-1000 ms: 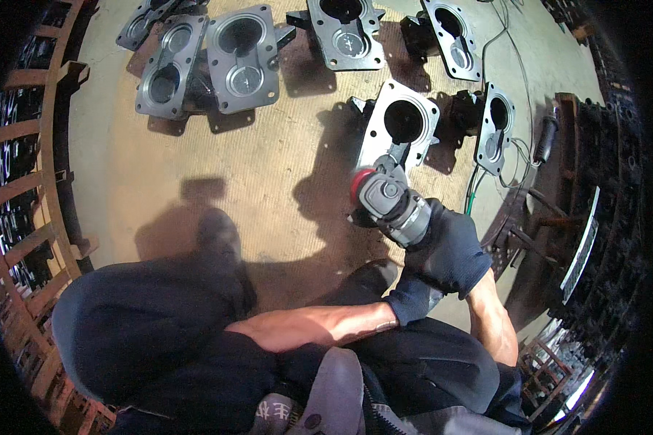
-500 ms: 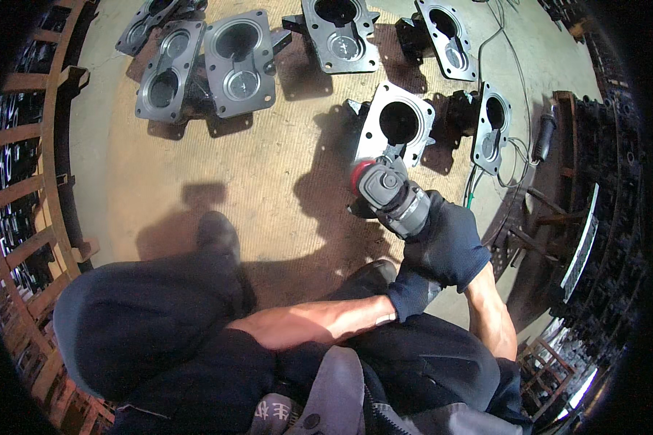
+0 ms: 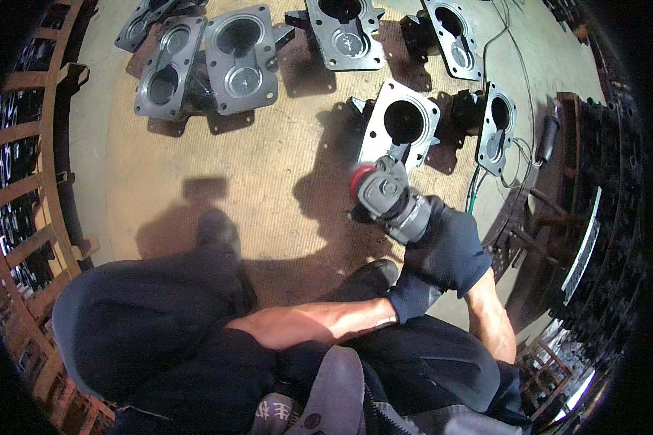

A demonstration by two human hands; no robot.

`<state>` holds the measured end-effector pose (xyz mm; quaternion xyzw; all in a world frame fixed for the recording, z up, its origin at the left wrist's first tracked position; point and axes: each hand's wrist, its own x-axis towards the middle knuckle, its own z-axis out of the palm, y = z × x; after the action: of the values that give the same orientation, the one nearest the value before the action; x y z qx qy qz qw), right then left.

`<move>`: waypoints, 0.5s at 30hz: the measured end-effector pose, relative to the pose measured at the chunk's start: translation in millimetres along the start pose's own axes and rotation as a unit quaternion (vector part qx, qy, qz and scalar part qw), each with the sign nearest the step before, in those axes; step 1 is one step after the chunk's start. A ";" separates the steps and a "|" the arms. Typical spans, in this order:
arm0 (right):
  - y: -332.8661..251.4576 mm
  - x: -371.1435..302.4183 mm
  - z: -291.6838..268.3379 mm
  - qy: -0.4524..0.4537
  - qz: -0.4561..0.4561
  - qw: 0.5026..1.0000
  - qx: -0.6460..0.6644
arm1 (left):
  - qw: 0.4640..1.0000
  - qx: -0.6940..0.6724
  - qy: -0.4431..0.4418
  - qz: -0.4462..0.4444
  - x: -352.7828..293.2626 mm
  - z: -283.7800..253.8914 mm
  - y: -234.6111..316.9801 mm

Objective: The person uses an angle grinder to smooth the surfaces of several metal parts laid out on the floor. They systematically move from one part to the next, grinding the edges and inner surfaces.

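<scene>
An angle grinder [image 3: 395, 199] with a red disc is gripped in both my dark-gloved hands. My right hand [image 3: 448, 243] is closed round its body, just behind the grey head. Lower down, my left hand [image 3: 416, 293] is closed at the grinder's rear end, its fingers mostly hidden under the right hand. The grinder head covers the near end of a metal casting [image 3: 374, 136], a flanged plate with a large round opening and bolt holes. Whether the disc touches the casting is hidden.
More castings stand around: one at the far middle [image 3: 350, 45], a pair at the far left [image 3: 243, 61], others at right [image 3: 497, 130]. Cables and a dark cylindrical tool [image 3: 549, 139] lie at right. Rusty racks [image 3: 47, 167] line the left side.
The grinder head has shifted very slightly toward me against the casting. Castings appear a little further right in the picture. Both hands keep their grip.
</scene>
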<state>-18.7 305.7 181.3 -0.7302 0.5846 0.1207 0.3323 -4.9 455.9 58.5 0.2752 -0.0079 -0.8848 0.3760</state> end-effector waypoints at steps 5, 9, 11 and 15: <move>-8.5 -11.1 -1.9 -0.017 0.017 1.000 -0.002 | 1.000 0.003 0.005 0.002 -3.7 1.2 -3.3; -2.1 -1.8 -3.5 0.000 0.014 1.000 0.014 | 1.000 -0.003 0.004 0.004 2.4 2.4 5.7; -1.8 8.8 -4.9 0.020 0.008 1.000 0.015 | 1.000 -0.030 -0.002 0.002 9.9 4.6 16.3; -6.2 22.0 -14.6 0.035 0.022 0.999 0.010 | 0.992 -0.122 -0.024 -0.001 30.4 7.0 40.0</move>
<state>-9.7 280.1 181.9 -0.7175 0.6131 0.0961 0.3164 0.9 405.5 58.7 0.2061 0.0911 -0.8858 0.4056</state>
